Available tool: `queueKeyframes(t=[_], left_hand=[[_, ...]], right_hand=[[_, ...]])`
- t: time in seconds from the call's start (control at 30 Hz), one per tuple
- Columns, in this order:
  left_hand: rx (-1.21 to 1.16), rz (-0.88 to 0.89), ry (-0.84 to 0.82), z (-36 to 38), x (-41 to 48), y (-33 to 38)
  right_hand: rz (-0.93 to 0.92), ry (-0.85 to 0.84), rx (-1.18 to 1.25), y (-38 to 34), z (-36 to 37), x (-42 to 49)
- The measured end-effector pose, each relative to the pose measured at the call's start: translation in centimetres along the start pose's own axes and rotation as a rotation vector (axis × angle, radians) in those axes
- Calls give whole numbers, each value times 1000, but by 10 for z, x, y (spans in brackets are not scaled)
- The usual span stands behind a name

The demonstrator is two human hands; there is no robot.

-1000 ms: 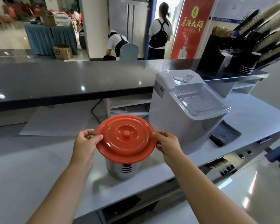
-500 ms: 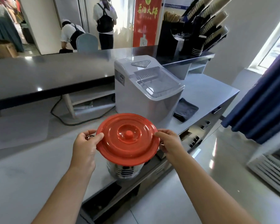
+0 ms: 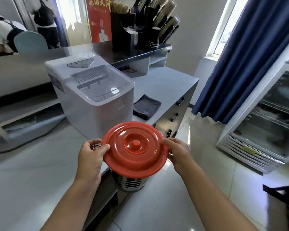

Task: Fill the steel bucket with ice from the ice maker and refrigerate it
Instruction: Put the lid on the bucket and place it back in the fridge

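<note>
Fingers [image 3: 105,146] of our left hand [image 3: 90,155] curl round a metal ring handle [image 3: 95,146] at the 9 o'clock side of the steel bucket [image 3: 130,182], with the thumb pressed on the rim of the red lid [image 3: 134,149]. Our right hand [image 3: 177,152] grasps the 3 o'clock side the same way, though its handle is covered. We have only the head view. Within the last second we have swung to the right and carried the bucket off the surface [image 3: 32,180]. It was over the top in front of the ice maker [image 3: 97,97]; now it seems to hang past the edge, above the floor [image 3: 198,189], with the ice maker at its 11 o'clock. A glass-doored refrigerator [image 3: 265,122] has come into sight at 3 o'clock. We judge the filling done and the carry to the refrigerator begun. The lid hides the contents, so we cannot confirm ice. The refrigerator is blurred and cut off at the right edge, and we cannot tell whether its door is open.
</note>
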State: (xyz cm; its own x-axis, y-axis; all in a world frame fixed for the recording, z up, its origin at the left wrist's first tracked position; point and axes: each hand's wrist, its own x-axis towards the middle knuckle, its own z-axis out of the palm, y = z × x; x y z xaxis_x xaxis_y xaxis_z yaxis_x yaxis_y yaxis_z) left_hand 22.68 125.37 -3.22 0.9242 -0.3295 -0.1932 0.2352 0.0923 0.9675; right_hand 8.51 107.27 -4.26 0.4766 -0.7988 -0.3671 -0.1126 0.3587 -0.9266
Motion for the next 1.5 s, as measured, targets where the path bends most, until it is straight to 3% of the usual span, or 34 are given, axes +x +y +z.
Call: queueKeyframes(t=[0.67, 1.5], left_hand=[[-14, -132, -200, 293, 28, -47], [217, 30, -419, 569, 246, -26]], right_hand=[[-36, 169, 35, -82, -227, 166], [-125, 465, 135, -209, -268, 424]])
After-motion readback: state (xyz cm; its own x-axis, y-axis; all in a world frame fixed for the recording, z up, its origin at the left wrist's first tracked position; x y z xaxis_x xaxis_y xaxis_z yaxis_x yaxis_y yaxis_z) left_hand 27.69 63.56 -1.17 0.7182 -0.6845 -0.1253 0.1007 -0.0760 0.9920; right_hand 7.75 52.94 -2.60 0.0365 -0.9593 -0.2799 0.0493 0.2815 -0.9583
